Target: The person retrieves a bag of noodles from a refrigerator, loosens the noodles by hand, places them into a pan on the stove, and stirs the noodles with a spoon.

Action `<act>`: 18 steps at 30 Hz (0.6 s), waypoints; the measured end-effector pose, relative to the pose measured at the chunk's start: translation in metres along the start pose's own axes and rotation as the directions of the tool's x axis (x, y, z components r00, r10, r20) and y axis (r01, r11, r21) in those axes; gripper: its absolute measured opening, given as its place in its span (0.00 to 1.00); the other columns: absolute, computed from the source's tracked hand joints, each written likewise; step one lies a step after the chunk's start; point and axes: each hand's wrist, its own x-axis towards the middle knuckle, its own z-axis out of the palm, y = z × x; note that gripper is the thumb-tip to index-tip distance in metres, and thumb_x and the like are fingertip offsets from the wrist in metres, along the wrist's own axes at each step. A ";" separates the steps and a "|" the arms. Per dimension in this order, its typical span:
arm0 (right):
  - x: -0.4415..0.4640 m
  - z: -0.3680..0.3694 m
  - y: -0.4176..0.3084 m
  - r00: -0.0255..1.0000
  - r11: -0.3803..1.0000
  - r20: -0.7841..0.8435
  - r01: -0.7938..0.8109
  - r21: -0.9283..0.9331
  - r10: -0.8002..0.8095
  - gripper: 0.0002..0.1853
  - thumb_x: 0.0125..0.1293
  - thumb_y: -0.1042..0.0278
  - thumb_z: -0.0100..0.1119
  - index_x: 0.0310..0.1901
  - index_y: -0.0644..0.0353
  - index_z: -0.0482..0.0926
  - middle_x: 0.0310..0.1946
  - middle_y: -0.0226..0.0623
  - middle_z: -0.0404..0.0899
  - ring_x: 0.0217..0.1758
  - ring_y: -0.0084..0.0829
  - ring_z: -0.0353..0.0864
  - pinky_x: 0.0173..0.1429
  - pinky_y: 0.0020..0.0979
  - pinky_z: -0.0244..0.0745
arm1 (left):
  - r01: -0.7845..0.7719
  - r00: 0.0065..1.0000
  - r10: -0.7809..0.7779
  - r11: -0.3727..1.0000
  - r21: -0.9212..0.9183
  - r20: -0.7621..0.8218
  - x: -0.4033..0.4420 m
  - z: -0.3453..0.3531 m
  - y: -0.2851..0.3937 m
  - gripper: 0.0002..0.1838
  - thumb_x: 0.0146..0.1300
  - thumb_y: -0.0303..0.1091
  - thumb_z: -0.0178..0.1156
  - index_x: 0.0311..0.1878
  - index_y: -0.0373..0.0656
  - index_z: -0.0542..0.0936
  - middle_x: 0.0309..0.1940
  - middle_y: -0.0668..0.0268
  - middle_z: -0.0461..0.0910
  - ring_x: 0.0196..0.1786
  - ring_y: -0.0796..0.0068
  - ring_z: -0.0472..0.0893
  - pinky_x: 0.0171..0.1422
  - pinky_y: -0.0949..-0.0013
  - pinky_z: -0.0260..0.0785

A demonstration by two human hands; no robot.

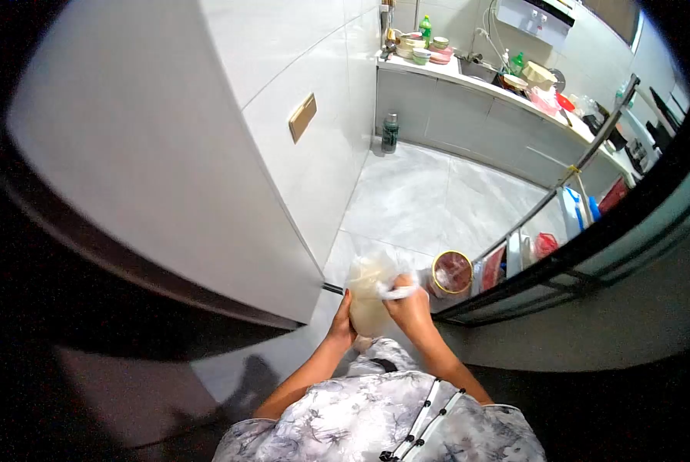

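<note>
In front of my body I hold a cloudy, pale plastic bag (369, 302) with something cream-coloured inside; its contents are too blurred to name. My left hand (345, 319) is wrapped round the bag's left side, the thumb pointing up along it. Closed on a white, crumpled upper part of the bag is my right hand (408, 302), at the right side. Just beyond my right hand stands a round tub with a gold rim (452, 273) and a reddish-brown top.
A white wall panel (167, 138) rises close on my left. At right, a dark-framed glass door (560, 269) has bags and boxes behind it. Ahead, a counter (468, 78) carries bowls, bottles and a sink (480, 71). A dark green flask (390, 133) stands on the tiled floor (414, 192).
</note>
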 end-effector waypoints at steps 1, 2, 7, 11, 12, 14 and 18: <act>0.019 -0.002 0.002 1.000 1.000 -0.004 -0.012 0.019 0.013 0.11 0.52 0.66 0.65 0.31 0.63 0.74 0.27 0.46 0.76 0.28 0.47 0.76 0.31 0.38 0.70 | 0.007 1.000 -0.007 1.000 0.020 -0.010 0.014 0.007 0.012 0.31 0.67 0.58 0.39 0.64 0.44 0.63 0.61 0.64 0.66 0.63 0.66 0.67 0.66 0.62 0.59; 0.043 -0.004 0.007 0.998 0.996 -0.053 -0.029 0.088 0.034 0.10 0.53 0.68 0.63 0.31 0.63 0.73 0.27 0.45 0.76 0.28 0.46 0.76 0.31 0.38 0.71 | -0.029 0.999 0.029 0.999 0.028 0.014 0.032 0.014 0.023 0.32 0.67 0.60 0.39 0.64 0.44 0.63 0.60 0.64 0.67 0.62 0.67 0.67 0.66 0.63 0.58; 0.153 -0.023 0.010 0.959 0.822 0.204 -0.276 0.498 0.199 0.07 0.58 0.72 0.58 0.32 0.66 0.71 0.28 0.44 0.78 0.28 0.37 0.79 0.31 0.35 0.71 | 0.058 0.996 -0.051 0.992 -0.113 0.071 0.136 0.051 0.068 0.32 0.68 0.57 0.34 0.64 0.42 0.63 0.59 0.61 0.68 0.62 0.65 0.67 0.66 0.61 0.58; 0.211 -0.018 0.030 0.943 0.886 0.217 0.137 0.443 -0.254 0.09 0.60 0.71 0.53 0.40 0.66 0.75 0.34 0.48 0.79 0.36 0.44 0.79 0.39 0.36 0.74 | -0.192 0.729 0.318 0.945 -0.265 0.606 0.278 0.016 0.018 0.22 0.68 0.45 0.43 0.59 0.42 0.65 0.53 0.65 0.70 0.56 0.70 0.70 0.60 0.63 0.63; 0.233 -0.028 0.054 0.953 0.901 0.186 0.144 0.410 -0.237 0.10 0.57 0.75 0.52 0.41 0.65 0.76 0.37 0.47 0.78 0.38 0.44 0.79 0.43 0.37 0.74 | -0.163 0.643 0.374 0.919 -0.358 0.668 0.305 0.032 0.018 0.20 0.67 0.43 0.43 0.58 0.42 0.65 0.53 0.66 0.70 0.56 0.71 0.70 0.60 0.63 0.63; 0.268 -0.042 0.089 0.987 0.930 0.091 0.092 0.356 -0.133 0.11 0.56 0.78 0.51 0.41 0.65 0.76 0.37 0.46 0.78 0.38 0.44 0.79 0.44 0.37 0.74 | -0.348 0.827 0.195 0.914 0.208 0.527 0.346 0.054 0.022 0.21 0.67 0.42 0.43 0.59 0.42 0.64 0.54 0.65 0.69 0.57 0.70 0.69 0.60 0.64 0.62; 0.337 -0.067 0.170 0.996 0.997 -0.093 -0.012 0.079 0.019 0.13 0.49 0.82 0.51 0.39 0.65 0.77 0.42 0.43 0.76 0.45 0.42 0.76 0.51 0.37 0.72 | 0.027 0.928 -0.185 0.898 0.438 0.323 0.406 0.148 0.068 0.24 0.68 0.44 0.41 0.63 0.43 0.61 0.58 0.62 0.67 0.62 0.66 0.66 0.65 0.64 0.59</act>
